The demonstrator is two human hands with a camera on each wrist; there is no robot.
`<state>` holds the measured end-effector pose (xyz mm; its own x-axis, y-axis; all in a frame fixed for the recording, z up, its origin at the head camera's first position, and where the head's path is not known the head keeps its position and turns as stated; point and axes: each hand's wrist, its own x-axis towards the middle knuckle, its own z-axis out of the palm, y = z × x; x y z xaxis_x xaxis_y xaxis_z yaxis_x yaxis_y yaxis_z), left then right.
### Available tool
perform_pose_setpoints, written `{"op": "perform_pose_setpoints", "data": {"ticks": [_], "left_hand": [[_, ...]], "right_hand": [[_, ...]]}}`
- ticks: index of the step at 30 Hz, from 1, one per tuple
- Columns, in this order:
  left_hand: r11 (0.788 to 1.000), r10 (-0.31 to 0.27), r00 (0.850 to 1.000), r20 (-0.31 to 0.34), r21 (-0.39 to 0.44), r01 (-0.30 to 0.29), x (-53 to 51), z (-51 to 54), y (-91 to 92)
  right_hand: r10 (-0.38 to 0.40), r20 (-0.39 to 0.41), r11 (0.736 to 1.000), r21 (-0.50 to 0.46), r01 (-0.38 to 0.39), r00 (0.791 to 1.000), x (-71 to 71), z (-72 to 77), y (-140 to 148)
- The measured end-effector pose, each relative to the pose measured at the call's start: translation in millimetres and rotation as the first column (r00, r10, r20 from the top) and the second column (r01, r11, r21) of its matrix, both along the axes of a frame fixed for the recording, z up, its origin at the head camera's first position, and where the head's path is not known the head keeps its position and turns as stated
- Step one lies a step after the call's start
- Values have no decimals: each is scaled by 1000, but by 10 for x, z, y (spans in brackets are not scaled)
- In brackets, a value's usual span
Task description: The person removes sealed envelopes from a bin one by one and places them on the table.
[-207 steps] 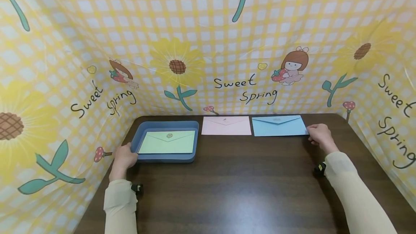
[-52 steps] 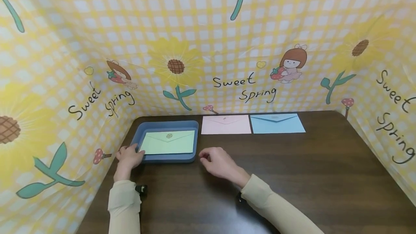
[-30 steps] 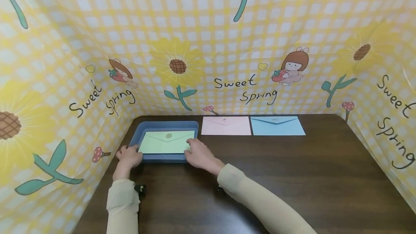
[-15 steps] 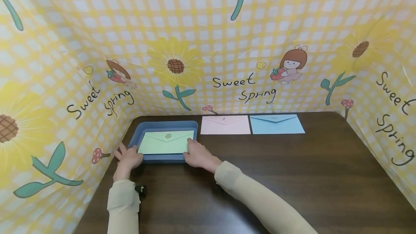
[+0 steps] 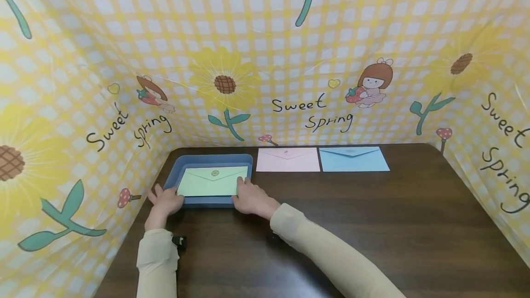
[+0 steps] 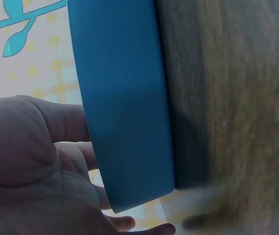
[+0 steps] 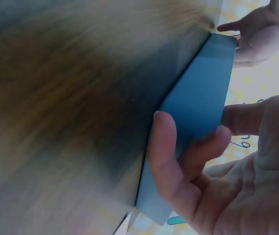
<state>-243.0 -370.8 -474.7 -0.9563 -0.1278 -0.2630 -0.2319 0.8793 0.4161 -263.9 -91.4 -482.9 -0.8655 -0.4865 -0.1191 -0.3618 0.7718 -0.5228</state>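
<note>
A blue tray [image 5: 209, 202] stands at the far left of the table in the head view, with a green envelope [image 5: 213, 185] lying flap-up inside. My left hand [image 5: 167, 201] holds the tray's front left corner, thumb over the rim. In the left wrist view, this hand's [image 6: 27, 156] fingers reach behind the tray wall [image 6: 125, 107], some of them loosely spread. At the front right corner my right hand [image 5: 252, 199] grips the tray. The right wrist view has this hand's [image 7: 242, 181] fingers bent against the outer wall [image 7: 198, 88], the thumb reaching over the rim.
Right of the tray, a pink envelope [image 5: 287, 162] and a light blue envelope [image 5: 354, 160] lie side by side along the back edge of the dark wooden table [image 5: 331, 206]. A yellow checked cloth [image 5: 265, 59] hangs around the back and sides.
My right hand has left the light blue envelope's right edge, travelled left and taken hold of the tray's right corner. The left hand has stayed at the tray. Little differs over the last second.
</note>
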Motion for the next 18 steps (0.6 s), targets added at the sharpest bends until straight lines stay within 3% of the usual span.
{"op": "perform_pose_setpoints", "data": {"ticks": [9,18], "left_hand": [[1000,-15,1000,-17,-27,14,-3,-18,-26],[1000,-5,1000,-17,-6,5,-5,-9,-33]], "right_hand": [[9,-68,996,89,-3,998,12,-20,-55],[0,-37,999,32,1,999,-12,12,-52]]}}
